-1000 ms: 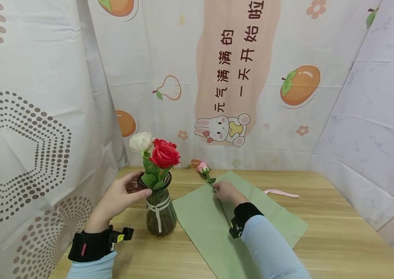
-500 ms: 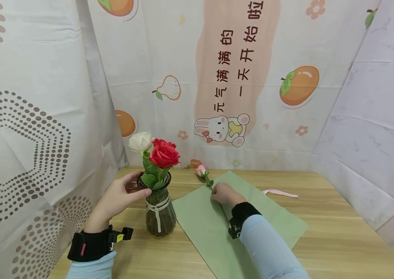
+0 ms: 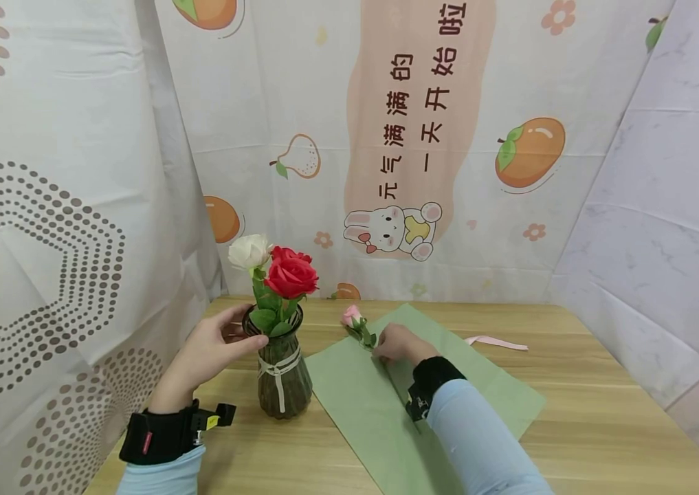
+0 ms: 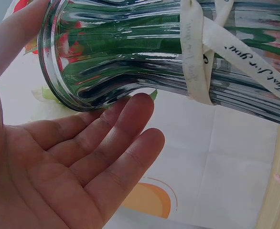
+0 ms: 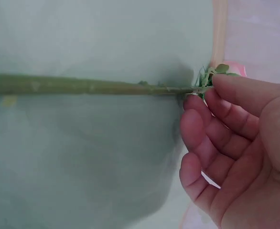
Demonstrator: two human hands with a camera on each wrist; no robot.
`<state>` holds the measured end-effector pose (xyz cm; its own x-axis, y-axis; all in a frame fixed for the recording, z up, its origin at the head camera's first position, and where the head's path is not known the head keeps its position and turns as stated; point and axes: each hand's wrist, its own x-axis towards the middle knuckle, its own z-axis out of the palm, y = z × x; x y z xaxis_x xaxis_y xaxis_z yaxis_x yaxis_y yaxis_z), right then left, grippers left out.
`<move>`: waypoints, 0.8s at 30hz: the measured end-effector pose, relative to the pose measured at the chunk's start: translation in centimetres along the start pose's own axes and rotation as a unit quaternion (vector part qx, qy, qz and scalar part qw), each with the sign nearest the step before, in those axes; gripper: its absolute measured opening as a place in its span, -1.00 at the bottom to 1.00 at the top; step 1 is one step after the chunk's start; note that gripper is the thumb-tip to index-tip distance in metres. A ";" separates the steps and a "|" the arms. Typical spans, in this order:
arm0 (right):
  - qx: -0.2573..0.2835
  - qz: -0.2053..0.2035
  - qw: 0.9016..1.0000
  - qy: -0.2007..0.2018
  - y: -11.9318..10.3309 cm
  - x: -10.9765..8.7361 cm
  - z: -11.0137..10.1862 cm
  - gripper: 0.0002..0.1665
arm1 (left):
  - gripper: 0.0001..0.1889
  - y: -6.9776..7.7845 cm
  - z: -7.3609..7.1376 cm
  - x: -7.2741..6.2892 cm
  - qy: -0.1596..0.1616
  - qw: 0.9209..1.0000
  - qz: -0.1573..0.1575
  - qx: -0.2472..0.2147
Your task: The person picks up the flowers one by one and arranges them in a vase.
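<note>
A dark ribbed glass vase (image 3: 285, 385) stands upright at the left, a cream ribbon tied round it. In it are red roses (image 3: 292, 273) and a white rose (image 3: 250, 251). My left hand (image 3: 208, 352) holds the vase near its rim, thumb on one side and fingers on the other. My right hand (image 3: 403, 344) pinches the stem of a pink rose (image 3: 352, 316) just below its leaves. In the right wrist view the bare stem (image 5: 92, 87) stretches away from my fingertips over green paper. In the head view, my hand and wrist cover part of the stem.
A sheet of green wrapping paper (image 3: 349, 402) lies spread beneath my right arm. Behind it, to the right, a pink ribbon (image 3: 500, 342) lies on the wooden table (image 3: 609, 412). Printed cloth (image 3: 300, 89) hangs behind the table and along both sides.
The pink rose's head has come down and toward me, slightly left, and its stem end now shows past my wrist. My right hand has shifted slightly left; the left hand and vase stay put.
</note>
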<state>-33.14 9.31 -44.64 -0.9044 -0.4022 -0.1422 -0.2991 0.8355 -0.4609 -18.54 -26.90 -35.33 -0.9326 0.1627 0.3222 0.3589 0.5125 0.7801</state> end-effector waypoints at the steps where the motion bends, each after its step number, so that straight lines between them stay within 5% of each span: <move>1: 0.003 -0.001 1.000 0.006 0.1 0.1 0.0 -0.64 | -0.22 -0.1 0.0 0.0 0.000 1.000 0.000 0.000; 14: 0.028 0.012 0.998 0.048 0.3 0.4 0.9 -0.80 | -0.20 -0.3 0.0 0.1 -0.001 1.000 -0.002 0.008; 24: 0.037 0.004 0.999 0.017 -0.2 0.4 1.1 -0.76 | -0.22 -0.1 0.0 0.0 0.003 1.000 0.003 0.002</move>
<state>-33.08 8.55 -45.54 -0.9172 -0.3808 -0.1169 -0.2692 0.8089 -0.5226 -18.56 -26.95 -35.40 -0.9299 0.1616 0.3304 0.3651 0.5156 0.7752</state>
